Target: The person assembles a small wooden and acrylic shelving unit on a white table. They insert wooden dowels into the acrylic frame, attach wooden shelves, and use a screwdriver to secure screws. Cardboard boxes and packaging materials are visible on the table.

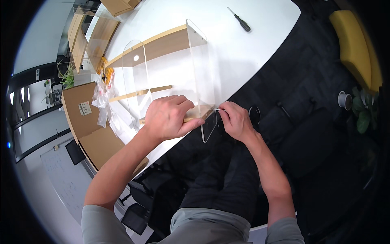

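A shelf-like frame of wooden boards and clear acrylic panels stands at the edge of the white table, one lower corner jutting past it. My left hand is closed over the near wooden board, its thumb along the front edge. At that board's right end, my right hand pinches a small thin metallic piece against the outer acrylic panel. Fingers hide most of the piece, so its kind is unclear. A narrow wooden strip crosses the frame behind my left hand.
On the white table, a screwdriver with a dark handle lies at the far right. Cardboard, a clear plastic bag and another wood-and-acrylic piece are at the left. A yellow seat stands beyond the dark floor, right.
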`<control>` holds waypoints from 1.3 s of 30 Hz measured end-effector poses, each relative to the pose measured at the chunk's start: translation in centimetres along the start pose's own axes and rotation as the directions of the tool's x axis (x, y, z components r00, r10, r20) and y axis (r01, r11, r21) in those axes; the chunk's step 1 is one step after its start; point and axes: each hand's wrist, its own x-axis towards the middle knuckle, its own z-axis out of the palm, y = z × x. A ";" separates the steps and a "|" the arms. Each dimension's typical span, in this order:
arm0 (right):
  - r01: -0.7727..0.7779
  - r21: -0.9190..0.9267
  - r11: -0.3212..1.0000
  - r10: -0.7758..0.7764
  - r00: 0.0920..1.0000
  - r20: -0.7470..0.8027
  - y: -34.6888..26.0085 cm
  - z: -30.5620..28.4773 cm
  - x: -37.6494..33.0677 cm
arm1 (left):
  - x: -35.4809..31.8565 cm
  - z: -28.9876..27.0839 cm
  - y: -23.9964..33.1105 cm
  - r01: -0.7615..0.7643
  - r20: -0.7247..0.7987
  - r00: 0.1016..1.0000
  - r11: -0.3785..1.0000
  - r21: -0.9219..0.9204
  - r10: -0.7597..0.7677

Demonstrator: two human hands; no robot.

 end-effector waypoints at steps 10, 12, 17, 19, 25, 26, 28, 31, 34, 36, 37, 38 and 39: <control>0.371 -0.303 0.878 -0.362 0.928 0.085 1.3 -0.8 1.7 | 0.1 -0.5 -0.1 0.016 0.101 0.995 1.000 -0.003 -0.016; 0.377 -0.272 0.885 -0.356 0.926 0.125 1.6 -0.7 1.9 | 0.2 -0.4 0.0 0.015 0.091 0.996 1.000 0.000 -0.015; 0.329 -0.113 0.938 -0.313 0.939 0.142 1.7 -0.6 2.2 | 0.3 -0.1 0.1 -0.008 0.021 1.000 1.000 0.018 0.007; 0.214 0.010 0.977 -0.213 0.966 0.149 1.5 -0.6 2.2 | 0.2 -0.1 0.1 -0.009 0.024 1.000 1.000 0.020 0.008; -0.465 0.310 0.829 0.336 0.858 0.389 1.0 -0.8 2.8 | 0.5 -0.1 0.2 -0.019 0.024 1.000 0.999 0.032 0.018; -0.476 0.278 0.834 0.354 0.849 0.394 0.9 -0.8 2.8 | 0.5 -0.1 0.2 -0.020 0.025 1.000 0.999 0.034 0.019; -0.497 0.211 0.842 0.390 0.830 0.399 0.6 -1.0 2.8 | 0.5 -0.3 0.2 -0.006 0.065 0.998 0.999 0.034 0.003; -0.327 0.130 0.936 0.275 0.910 0.310 -0.2 -1.5 2.9 | 0.3 -0.5 0.2 0.030 0.135 0.990 0.999 0.031 -0.034; -0.250 0.082 0.965 0.221 0.938 0.266 -0.3 -2.7 2.5 | 0.2 -0.5 0.0 0.025 0.123 0.992 0.999 0.030 -0.028; -0.265 0.151 0.952 0.220 0.939 0.264 -2.0 -3.7 2.5 | 0.2 -0.4 -0.1 0.014 0.124 0.992 0.999 0.032 -0.017; -0.274 0.185 0.944 0.220 0.939 0.264 -2.8 -4.0 2.5 | 0.2 -0.5 -0.1 0.014 0.117 0.993 1.000 0.026 -0.017; -0.231 0.211 0.950 0.174 0.951 0.257 -3.2 -4.0 2.3 | 0.2 -0.5 -0.1 0.010 0.110 0.994 1.000 0.021 -0.012; -0.165 0.198 0.966 0.118 0.966 0.230 -3.7 -3.9 2.3 | 0.3 -0.5 0.0 0.006 0.103 0.995 1.000 0.016 -0.008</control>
